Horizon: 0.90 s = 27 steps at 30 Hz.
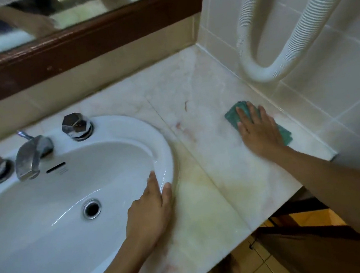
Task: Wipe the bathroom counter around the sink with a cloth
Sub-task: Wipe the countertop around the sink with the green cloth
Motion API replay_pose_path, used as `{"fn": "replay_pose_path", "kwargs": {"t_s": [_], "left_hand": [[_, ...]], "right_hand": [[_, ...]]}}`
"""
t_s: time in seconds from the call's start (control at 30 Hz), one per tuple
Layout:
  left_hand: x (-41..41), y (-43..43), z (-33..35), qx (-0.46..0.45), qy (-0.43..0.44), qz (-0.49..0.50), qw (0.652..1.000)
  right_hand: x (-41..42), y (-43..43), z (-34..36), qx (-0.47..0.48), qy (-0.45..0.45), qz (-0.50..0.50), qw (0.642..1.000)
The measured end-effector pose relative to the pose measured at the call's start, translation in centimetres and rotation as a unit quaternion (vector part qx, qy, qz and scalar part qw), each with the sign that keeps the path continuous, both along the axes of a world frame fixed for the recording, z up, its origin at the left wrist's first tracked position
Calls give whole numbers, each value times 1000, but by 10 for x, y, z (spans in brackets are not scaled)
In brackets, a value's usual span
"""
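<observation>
Cloth is pressed flat under right hand; left hand, released, is braced on sink. Wall corner beyond the fingers best swept with overlapping strokes.

Dim, greenish indoor light, soft and flat, casts only faint shadows. Thin glare streaks curve across the sink. The mirror and hose are smeared by motion blur. Wide-angle distortion bends the edges.
</observation>
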<state>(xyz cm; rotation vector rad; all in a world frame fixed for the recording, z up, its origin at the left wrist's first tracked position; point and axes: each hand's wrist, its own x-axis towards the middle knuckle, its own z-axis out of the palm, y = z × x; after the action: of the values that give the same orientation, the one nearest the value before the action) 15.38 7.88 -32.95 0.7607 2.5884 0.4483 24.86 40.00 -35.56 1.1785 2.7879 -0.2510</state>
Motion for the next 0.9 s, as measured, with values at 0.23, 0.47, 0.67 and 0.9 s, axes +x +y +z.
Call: {"fn": "replay_pose_path", "kwargs": {"t_s": [0.23,0.47,0.67,0.9], "left_hand": [[2,4,2,-6,28,18,999],[4,5,7,-1,9,41,999],[5,7,9,-4,10,55,998],[5,8,3,-11,35,57,998]], "right_hand": [[-132,23,1,-31,-6,22,999],[-136,-52,-4,-32,23,222,974],[-18,-51,-5,-32,26,312,949],[-103,35,-5,-8,24,135,991]]}}
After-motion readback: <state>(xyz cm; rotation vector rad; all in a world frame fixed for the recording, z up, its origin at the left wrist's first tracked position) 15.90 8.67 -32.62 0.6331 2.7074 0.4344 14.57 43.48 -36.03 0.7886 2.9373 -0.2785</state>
